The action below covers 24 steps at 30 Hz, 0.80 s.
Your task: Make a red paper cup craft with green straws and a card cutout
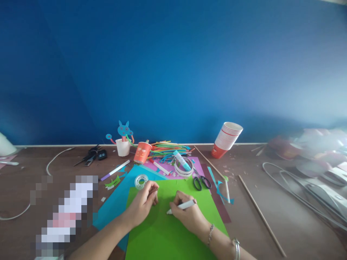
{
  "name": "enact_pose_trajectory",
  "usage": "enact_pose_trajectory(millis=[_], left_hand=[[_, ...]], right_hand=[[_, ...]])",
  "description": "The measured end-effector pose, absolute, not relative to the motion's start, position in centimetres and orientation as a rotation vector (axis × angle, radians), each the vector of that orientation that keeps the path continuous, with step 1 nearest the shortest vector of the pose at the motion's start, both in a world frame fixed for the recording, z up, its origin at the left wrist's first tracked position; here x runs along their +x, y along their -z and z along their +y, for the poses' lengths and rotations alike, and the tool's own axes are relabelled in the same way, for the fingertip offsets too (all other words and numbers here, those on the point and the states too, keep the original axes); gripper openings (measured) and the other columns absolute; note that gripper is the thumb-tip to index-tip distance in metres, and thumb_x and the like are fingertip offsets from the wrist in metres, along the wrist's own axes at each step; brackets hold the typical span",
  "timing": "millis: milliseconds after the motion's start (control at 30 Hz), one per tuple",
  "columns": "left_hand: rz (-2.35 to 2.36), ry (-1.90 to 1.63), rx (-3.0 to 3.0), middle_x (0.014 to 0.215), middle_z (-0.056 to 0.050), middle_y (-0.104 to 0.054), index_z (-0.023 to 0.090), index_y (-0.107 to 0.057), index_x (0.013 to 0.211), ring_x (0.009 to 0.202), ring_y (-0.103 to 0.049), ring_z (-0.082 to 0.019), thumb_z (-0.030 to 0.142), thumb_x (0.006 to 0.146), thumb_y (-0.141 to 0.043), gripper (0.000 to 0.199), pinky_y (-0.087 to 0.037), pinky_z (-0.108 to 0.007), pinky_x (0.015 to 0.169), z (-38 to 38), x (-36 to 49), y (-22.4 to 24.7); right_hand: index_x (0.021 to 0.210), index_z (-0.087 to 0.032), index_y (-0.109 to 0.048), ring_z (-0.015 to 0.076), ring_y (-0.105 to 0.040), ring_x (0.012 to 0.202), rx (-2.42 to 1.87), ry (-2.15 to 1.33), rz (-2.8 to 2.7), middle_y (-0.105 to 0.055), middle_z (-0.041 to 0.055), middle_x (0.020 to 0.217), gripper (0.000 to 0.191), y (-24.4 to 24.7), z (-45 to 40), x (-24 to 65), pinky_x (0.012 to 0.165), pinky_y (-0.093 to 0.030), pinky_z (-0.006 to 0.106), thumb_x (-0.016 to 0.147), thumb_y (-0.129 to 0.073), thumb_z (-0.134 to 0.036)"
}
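Observation:
A white marker (187,204) with a brownish end is in my right hand (189,216); my fingers are wrapped round it above a green sheet of paper (173,238). My left hand (143,206) hovers over the same sheet, thumb and fingers curled together, and whatever they may hold is hidden. Just beyond it sits a clear tape roll (141,181). Black-handled scissors (202,183) rest at the green sheet's far right corner. Blue paper (111,206) and purple paper (199,165) show from under the green one.
Behind stand a white cup with a blue paper animal (123,147), a red cup (142,152), colourful sticks (170,148) and a leaning stack of cups (227,140). A glue stick (181,160) lies in a ring. Right are a wooden stick (260,213) and cables (287,187).

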<state>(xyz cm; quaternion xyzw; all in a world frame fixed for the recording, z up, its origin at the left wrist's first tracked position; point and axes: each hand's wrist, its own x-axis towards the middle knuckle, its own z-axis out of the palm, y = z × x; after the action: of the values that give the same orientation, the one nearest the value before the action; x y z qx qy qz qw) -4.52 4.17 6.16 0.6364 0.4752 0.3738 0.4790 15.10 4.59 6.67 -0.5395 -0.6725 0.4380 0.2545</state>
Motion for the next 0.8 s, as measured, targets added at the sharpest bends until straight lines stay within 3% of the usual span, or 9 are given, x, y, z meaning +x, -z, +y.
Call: enact_pose_trajectory(millis=[400, 600, 800], left_hand=[[1.157, -0.916, 1.555, 0.072, 0.003, -0.051, 0.022, -0.042, 0.099, 0.068, -0.053, -0.014, 0.036, 0.095, -0.037, 0.016, -0.045, -0.028, 0.068, 4.2, -4.5, -6.2], [1.157, -0.914, 1.56, 0.071, 0.003, -0.052, 0.021, -0.043, 0.1, 0.069, -0.053, -0.014, 0.036, 0.095, -0.037, 0.017, -0.045, -0.027, 0.068, 4.2, -4.6, -5.9], [1.154, -0.913, 1.564, 0.072, 0.003, -0.052, 0.022, -0.042, 0.1, 0.068, -0.052, -0.014, 0.037, 0.095, -0.036, 0.018, -0.044, -0.027, 0.067, 4.4, -4.5, -5.9]], right_hand=[[0.053, -0.021, -0.038, 0.0079, -0.034, 0.045, -1.473, -1.172, -1.857, -0.041, -0.0069, 0.047, 0.023, -6.6, 4.5, 15.1, 0.042, -0.025, 0.02, 0.068, -0.051, -0.008], [0.054, -0.022, -0.039, 0.0084, -0.035, 0.044, -1.305, -1.371, -1.68, -0.038, -0.0077, 0.047, 0.018, -6.4, 5.1, 15.9, 0.042, -0.028, 0.02, 0.067, -0.051, -0.017], [0.054, -0.023, -0.036, 0.0088, -0.037, 0.044, -1.314, -1.35, -1.616, -0.037, -0.0078, 0.047, 0.019, -6.4, 6.0, 17.1, 0.041, -0.029, 0.02, 0.065, -0.051, -0.02]])
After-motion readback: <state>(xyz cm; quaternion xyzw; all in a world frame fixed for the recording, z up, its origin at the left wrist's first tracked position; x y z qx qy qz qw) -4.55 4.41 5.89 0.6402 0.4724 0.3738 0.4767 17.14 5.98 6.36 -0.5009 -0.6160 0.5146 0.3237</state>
